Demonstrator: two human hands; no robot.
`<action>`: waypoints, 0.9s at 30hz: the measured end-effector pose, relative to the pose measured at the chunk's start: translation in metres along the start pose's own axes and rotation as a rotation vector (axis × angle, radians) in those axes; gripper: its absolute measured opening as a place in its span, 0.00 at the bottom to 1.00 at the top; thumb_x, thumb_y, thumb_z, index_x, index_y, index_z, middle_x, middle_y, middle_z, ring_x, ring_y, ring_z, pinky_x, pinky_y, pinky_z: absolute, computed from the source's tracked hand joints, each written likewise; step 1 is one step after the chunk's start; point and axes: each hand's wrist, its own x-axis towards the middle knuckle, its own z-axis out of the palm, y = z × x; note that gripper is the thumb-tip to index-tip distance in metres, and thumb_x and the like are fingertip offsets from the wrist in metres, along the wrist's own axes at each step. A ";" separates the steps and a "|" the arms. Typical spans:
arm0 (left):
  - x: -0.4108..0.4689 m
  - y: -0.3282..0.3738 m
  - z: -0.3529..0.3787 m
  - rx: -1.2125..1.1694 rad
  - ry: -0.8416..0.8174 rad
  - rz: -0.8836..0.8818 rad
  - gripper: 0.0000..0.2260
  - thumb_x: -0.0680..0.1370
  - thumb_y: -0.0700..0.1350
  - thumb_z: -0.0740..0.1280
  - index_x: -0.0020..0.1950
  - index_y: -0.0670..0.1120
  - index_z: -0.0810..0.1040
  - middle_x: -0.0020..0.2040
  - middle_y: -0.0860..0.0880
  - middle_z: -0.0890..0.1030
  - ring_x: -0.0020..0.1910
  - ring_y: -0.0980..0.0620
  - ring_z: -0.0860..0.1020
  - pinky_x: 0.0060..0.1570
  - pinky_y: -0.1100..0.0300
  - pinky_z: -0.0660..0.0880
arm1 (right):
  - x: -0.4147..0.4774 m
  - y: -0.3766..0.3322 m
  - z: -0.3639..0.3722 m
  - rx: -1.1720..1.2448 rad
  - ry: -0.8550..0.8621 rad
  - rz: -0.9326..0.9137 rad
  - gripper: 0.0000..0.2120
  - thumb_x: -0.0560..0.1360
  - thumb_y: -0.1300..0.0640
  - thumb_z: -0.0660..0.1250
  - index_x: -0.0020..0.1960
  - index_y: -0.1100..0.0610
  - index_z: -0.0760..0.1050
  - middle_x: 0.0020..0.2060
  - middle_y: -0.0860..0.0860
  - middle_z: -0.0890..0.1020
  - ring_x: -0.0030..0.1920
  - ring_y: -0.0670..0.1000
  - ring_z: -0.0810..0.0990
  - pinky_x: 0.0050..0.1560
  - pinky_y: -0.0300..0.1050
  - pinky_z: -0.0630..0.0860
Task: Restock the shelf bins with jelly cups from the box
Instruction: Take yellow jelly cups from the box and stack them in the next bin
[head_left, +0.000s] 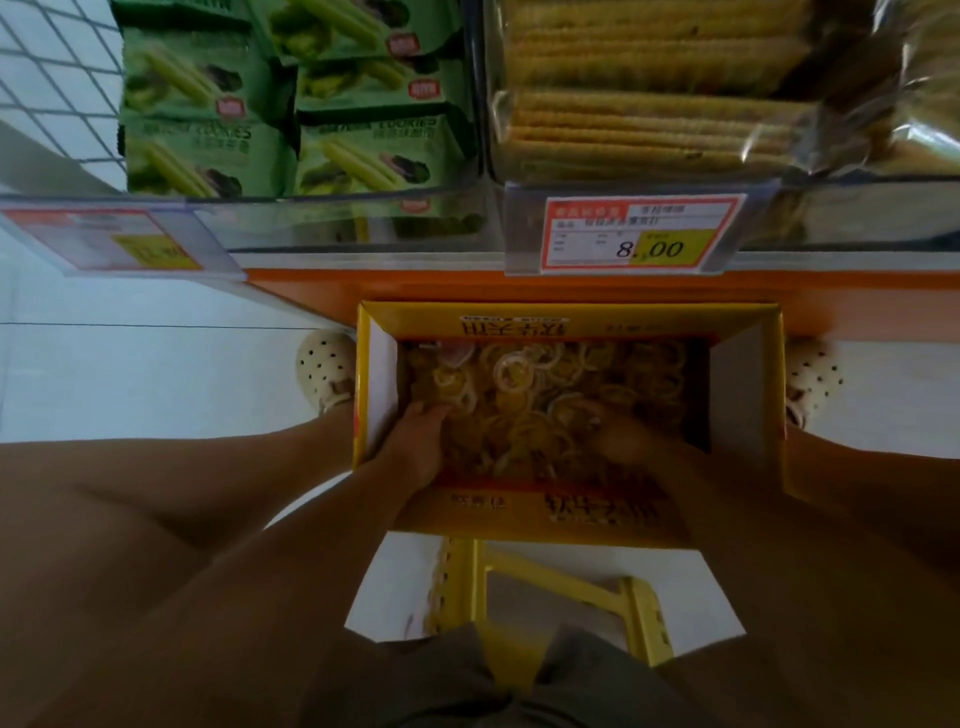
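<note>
Yellow cardboard box (415, 322) is sitting open on the white floor, between two cream perforated shoes (324, 371) and just in front of the orange shelf base (571, 288). Jelly cups (524, 374) are lying loose inside it, filling its bottom in a jumbled layer; most look yellow with pale rims.

Left hand (418, 441) is reaching over the near-left corner, fingers dipping down into the cups. Whether they are closing round a cup: cannot tell, the tips are hidden among the pile.

Right hand (623, 434) is lying in the near-right part of the box, on top of the cups. It is blurred and in shadow; grip state cannot be told.

Yellow stool (550, 577) is showing below the box, between the person's legs.

Above, clear-fronted shelf bins (363, 223) are holding green cookie packs (208, 130) on the left and clear-wrapped crackers (649, 124) on the right. Price tag (644, 236) reading 8.00 is hanging under the crackers.
</note>
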 end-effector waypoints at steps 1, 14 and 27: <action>0.002 0.001 -0.001 0.014 0.004 0.004 0.27 0.79 0.40 0.63 0.77 0.52 0.60 0.76 0.44 0.58 0.74 0.43 0.61 0.74 0.51 0.59 | -0.004 -0.006 0.001 0.036 -0.031 0.015 0.24 0.78 0.70 0.62 0.72 0.63 0.64 0.68 0.56 0.67 0.69 0.57 0.67 0.61 0.36 0.70; 0.014 0.003 -0.010 0.029 -0.050 0.063 0.26 0.81 0.39 0.60 0.78 0.50 0.59 0.77 0.43 0.57 0.74 0.42 0.62 0.72 0.54 0.60 | 0.013 -0.012 0.008 -0.032 -0.173 0.128 0.39 0.72 0.63 0.71 0.77 0.45 0.56 0.71 0.51 0.69 0.63 0.55 0.75 0.61 0.55 0.76; 0.007 0.010 -0.015 -0.049 -0.072 0.098 0.17 0.82 0.40 0.58 0.71 0.42 0.70 0.71 0.42 0.70 0.71 0.44 0.68 0.68 0.59 0.61 | 0.023 -0.029 0.031 0.304 -0.023 0.206 0.34 0.76 0.32 0.55 0.76 0.47 0.58 0.75 0.51 0.60 0.74 0.57 0.61 0.67 0.54 0.62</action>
